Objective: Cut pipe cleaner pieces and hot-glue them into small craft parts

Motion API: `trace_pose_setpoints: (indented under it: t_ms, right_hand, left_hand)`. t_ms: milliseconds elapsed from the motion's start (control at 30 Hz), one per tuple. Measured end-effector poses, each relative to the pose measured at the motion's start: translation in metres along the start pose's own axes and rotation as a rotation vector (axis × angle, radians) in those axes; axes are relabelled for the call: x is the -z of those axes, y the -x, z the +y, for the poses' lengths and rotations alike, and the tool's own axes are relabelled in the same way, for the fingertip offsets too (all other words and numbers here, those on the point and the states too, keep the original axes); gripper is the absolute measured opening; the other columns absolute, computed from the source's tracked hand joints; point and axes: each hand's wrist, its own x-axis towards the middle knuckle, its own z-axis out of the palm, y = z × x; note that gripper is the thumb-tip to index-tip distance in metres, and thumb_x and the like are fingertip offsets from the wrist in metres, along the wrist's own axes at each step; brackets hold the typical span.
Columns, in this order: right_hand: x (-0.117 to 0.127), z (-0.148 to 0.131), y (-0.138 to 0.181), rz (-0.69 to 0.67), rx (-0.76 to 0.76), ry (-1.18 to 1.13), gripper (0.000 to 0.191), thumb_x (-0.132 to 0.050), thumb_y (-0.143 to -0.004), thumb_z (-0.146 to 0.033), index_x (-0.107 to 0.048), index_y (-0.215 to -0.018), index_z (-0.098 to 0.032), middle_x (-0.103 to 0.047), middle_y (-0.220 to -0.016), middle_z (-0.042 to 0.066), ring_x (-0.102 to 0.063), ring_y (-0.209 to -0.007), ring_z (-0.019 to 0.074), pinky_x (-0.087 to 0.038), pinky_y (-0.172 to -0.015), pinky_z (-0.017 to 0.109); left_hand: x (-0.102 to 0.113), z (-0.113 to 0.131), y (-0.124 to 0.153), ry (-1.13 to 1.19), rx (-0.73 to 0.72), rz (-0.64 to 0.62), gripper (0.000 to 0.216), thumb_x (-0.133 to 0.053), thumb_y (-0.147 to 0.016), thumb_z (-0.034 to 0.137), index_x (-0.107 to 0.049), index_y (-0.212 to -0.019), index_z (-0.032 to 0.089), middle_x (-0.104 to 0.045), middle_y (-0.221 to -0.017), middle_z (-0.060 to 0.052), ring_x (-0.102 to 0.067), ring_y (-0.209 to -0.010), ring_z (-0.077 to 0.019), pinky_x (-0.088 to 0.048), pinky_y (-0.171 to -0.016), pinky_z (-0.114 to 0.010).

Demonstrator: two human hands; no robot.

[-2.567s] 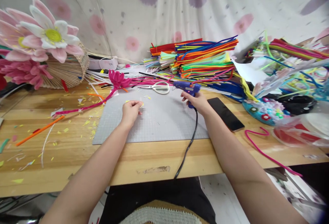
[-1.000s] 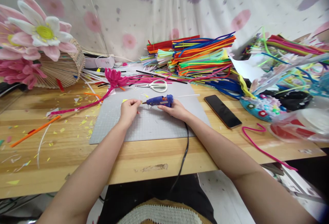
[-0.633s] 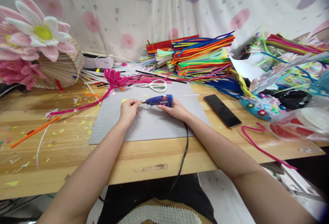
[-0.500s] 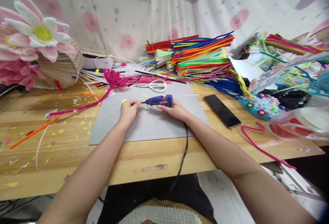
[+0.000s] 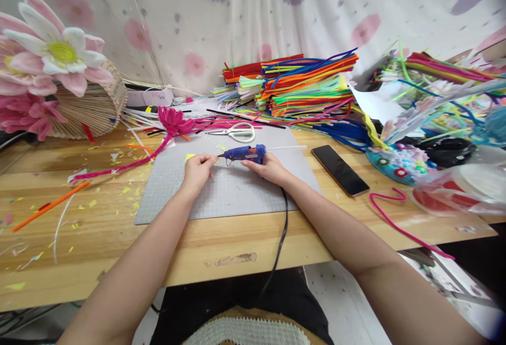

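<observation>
My right hand (image 5: 269,168) is wrapped round the handle of a blue hot glue gun (image 5: 242,153). A clear glue stick (image 5: 288,147) juts from its back end, and a black cord (image 5: 283,229) trails down past the table edge. The nozzle points left at the fingertips of my left hand (image 5: 197,172), which are pinched together. Whatever they hold is too small to make out. Both hands are above a grey cutting mat (image 5: 237,197). Behind the gun, white-handled scissors (image 5: 241,132) lie on the mat's far part.
A pink pipe-cleaner flower (image 5: 174,121) on a long stem lies at left, near an orange pipe cleaner (image 5: 51,206) and yellow scraps. Right of the mat are a phone (image 5: 340,171) and a pink pipe cleaner (image 5: 411,223). Pipe-cleaner bundles (image 5: 312,86) are stacked behind.
The glue gun's nozzle sits slightly farther from my left fingertips, with its dark tip showing more. Both hands otherwise keep their places; the whole view has shifted a little.
</observation>
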Motion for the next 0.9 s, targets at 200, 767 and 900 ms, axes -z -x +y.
trace_pose_setpoints:
  t_ms: [200, 767, 900]
  right_hand:
    - [-0.001, 0.008, -0.004, 0.116, -0.062, -0.103, 0.040, -0.056, -0.069, -0.055, -0.059, -0.073, -0.016, -0.057, -0.062, 0.001, -0.048, -0.054, 0.0102, -0.039, -0.055, 0.025]
    - [0.057, 0.047, -0.017, 0.696, -0.343, 0.037, 0.047, -0.053, -0.065, -0.063, -0.059, -0.068, -0.016, -0.055, -0.055, 0.003, -0.053, -0.054, 0.0143, -0.043, -0.054, 0.027]
    - [0.070, 0.059, -0.020, 0.603, -0.452, 0.288, 0.056, -0.054, -0.061, -0.067, -0.064, -0.076, -0.014, -0.062, -0.067, 0.009, -0.060, -0.074, 0.0239, -0.044, -0.067, 0.034]
  left_hand:
    - [0.000, 0.002, 0.001, 0.008, -0.020, -0.012, 0.020, -0.067, -0.059, 0.033, -0.063, -0.060, 0.014, -0.049, -0.050, 0.003, -0.038, -0.040, -0.0061, -0.036, -0.037, -0.020]
    - [0.003, 0.002, -0.001, 0.191, -0.025, 0.086, 0.028, -0.070, -0.055, 0.038, -0.061, -0.065, 0.013, -0.053, -0.060, 0.002, -0.042, -0.046, -0.0052, -0.037, -0.037, -0.017]
    - [0.004, 0.003, 0.000, 0.236, -0.047, 0.129, 0.026, -0.070, -0.055, 0.036, -0.058, -0.062, 0.014, -0.052, -0.060, 0.002, -0.042, -0.048, -0.0051, -0.035, -0.037, -0.016]
